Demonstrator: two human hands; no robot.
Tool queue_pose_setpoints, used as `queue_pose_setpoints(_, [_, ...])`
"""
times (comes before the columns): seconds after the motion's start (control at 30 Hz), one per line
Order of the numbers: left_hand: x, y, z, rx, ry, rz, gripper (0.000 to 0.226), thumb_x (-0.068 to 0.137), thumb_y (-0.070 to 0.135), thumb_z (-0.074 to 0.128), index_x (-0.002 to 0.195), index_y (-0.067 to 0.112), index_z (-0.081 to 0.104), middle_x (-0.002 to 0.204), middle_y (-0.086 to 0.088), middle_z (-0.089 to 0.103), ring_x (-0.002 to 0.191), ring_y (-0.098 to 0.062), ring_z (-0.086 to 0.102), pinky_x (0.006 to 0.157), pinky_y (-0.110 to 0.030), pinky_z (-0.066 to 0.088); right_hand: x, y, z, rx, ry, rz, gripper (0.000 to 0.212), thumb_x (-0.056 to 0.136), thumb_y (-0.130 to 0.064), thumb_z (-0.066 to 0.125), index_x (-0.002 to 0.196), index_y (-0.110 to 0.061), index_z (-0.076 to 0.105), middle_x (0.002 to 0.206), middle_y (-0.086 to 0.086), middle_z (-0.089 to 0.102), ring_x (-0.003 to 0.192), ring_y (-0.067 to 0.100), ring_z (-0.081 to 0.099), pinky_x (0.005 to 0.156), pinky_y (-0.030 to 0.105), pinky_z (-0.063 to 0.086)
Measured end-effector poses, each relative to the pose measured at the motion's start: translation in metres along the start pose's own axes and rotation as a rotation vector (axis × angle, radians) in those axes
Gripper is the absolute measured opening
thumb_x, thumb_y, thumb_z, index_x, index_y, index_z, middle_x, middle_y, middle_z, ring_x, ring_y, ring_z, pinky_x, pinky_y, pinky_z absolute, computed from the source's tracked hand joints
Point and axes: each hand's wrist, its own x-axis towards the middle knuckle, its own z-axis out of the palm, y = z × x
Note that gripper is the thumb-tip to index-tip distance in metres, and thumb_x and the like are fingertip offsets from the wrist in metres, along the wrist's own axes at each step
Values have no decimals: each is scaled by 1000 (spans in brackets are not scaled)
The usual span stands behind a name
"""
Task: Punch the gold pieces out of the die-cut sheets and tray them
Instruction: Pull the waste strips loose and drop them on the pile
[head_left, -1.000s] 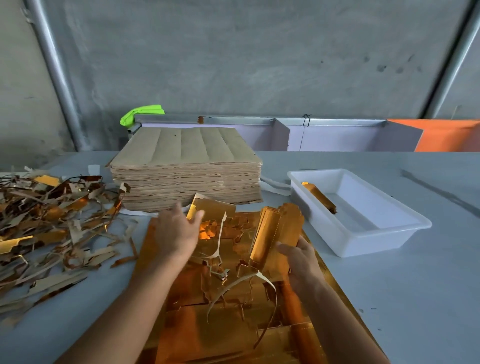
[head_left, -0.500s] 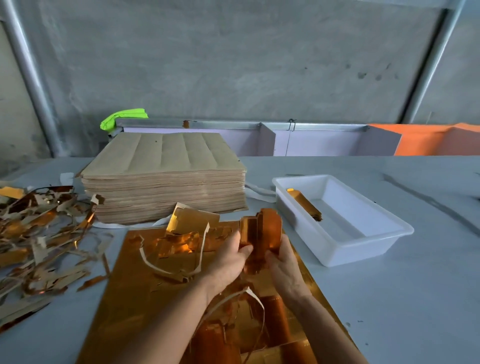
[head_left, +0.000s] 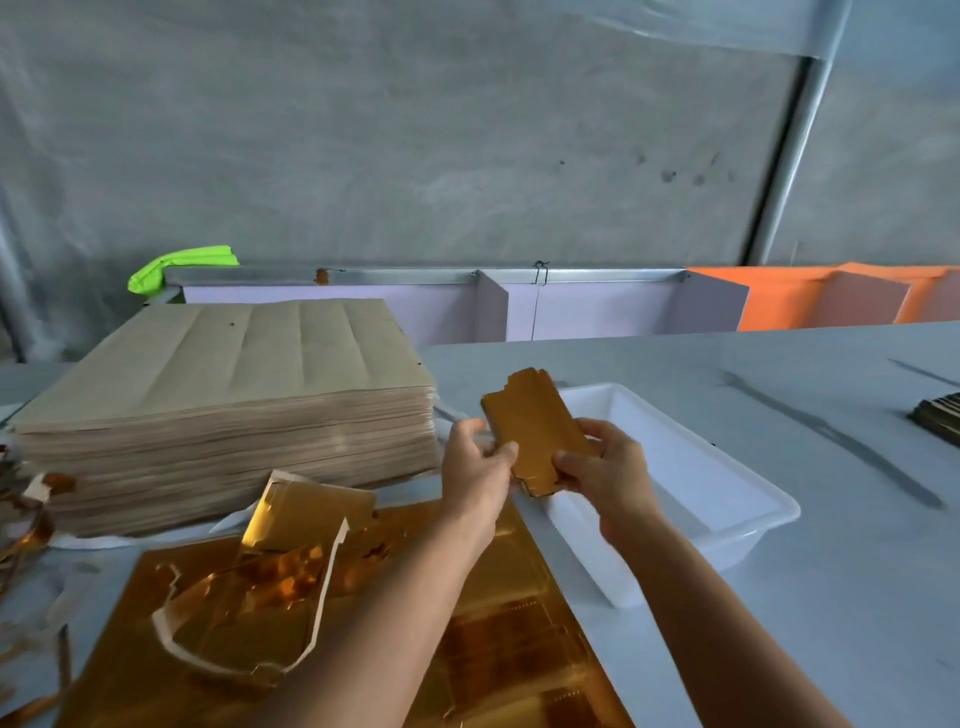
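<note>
Both hands held a small stack of gold pieces (head_left: 537, 431) in the air above the near left end of the white tray (head_left: 727, 512). The stack was thin card, matte gold-brown on its face, oblong with notched, stepped ends. The left hand (head_left: 475, 467) pinched its left edge between thumb and curled fingers; the right hand (head_left: 605, 467) gripped the right edge the same way.

Below the forearms lay the gold die-cut sheet (head_left: 493, 639), mirror-bright foil, with ragged cut-out holes and a pale curling offcut strip (head_left: 311, 618) standing up from it. A bent gold flap (head_left: 306, 514) rose at its far edge. Behind stood a thick stack of brown sheets (head_left: 223, 395), dull kraft-coloured on top with faint lengthwise creases. Scrap trimmings (head_left: 26, 519) lay at the left margin, and a dark bundle (head_left: 940, 421), possibly more gold pieces, sat at the far right edge. The table (head_left: 831, 597) was smooth grey.

Half a second before, the hands had been low over the sheet, pressing the pieces together; since then they had lifted the stack up and rightward to the tray. The hands hid the gold piece seen earlier inside the tray.
</note>
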Motion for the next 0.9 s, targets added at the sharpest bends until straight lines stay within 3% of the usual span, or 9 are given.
queue_pose_setpoints(0.07, [15,-1,19,-12,-40,42,46,87,0,63,118,25,40,91,-4,61,87,-20,66,73,-31,59,26,-1,-13,-51,58,11,39,83,6,63,116,-13,56,91,8,65,68,22,66,59,29,56])
queue_pose_setpoints(0.13, [28,-4,36,24,-91,90,50,85,-2,65,119,24,41,87,-4,60,83,-18,66,69,-29,60,49,3,-24,-100,100,39,42,84,5,63,121,-14,56,97,9,64,78,27,68,72,39,59])
queue_pose_setpoints(0.23, [45,-16,54,270,-147,237,40,88,3,63,124,16,54,98,-5,66,94,-22,65,86,-33,55,76,17,-35,-115,135,111,45,83,7,61,125,-11,56,95,8,64,83,31,69,79,44,58])
queue_pose_setpoints(0.33, [58,-31,60,743,-141,508,33,91,13,58,124,16,60,118,-1,63,113,-19,56,99,-32,41,99,31,-44,-149,149,137,48,82,11,61,125,-8,57,92,7,61,75,25,66,71,37,58])
queue_pose_setpoints(0.43, [66,-41,62,967,-205,620,24,95,25,50,112,20,66,119,6,61,117,-14,50,103,-33,26,114,41,-43,-209,113,162,47,80,13,61,124,-7,58,93,10,62,71,24,63,70,36,58])
queue_pose_setpoints(0.57, [67,-43,64,1188,-314,657,38,99,31,32,86,17,65,101,6,63,112,-12,47,106,-39,17,121,51,-32,-295,36,228,45,81,11,60,122,-7,61,98,16,64,64,23,62,65,32,59])
queue_pose_setpoints(0.67, [68,-37,63,1349,-416,592,54,100,37,22,91,12,69,102,3,64,118,-11,41,113,-49,6,119,56,-25,-374,-27,258,39,82,9,61,118,-5,61,94,19,68,65,22,62,67,33,58])
queue_pose_setpoints(0.8, [67,-29,67,1459,-453,490,59,101,41,19,93,9,68,103,-2,63,122,-16,39,113,-53,3,115,55,-21,-689,-38,154,11,74,-5,61,84,-8,66,78,12,62,66,20,54,56,29,45])
queue_pose_setpoints(0.9, [67,-28,70,1482,-464,411,60,102,42,18,101,9,67,110,-2,63,128,-17,36,113,-56,2,114,56,-20,-899,-63,111,34,80,-14,64,113,-12,66,111,8,64,102,22,59,84,30,48])
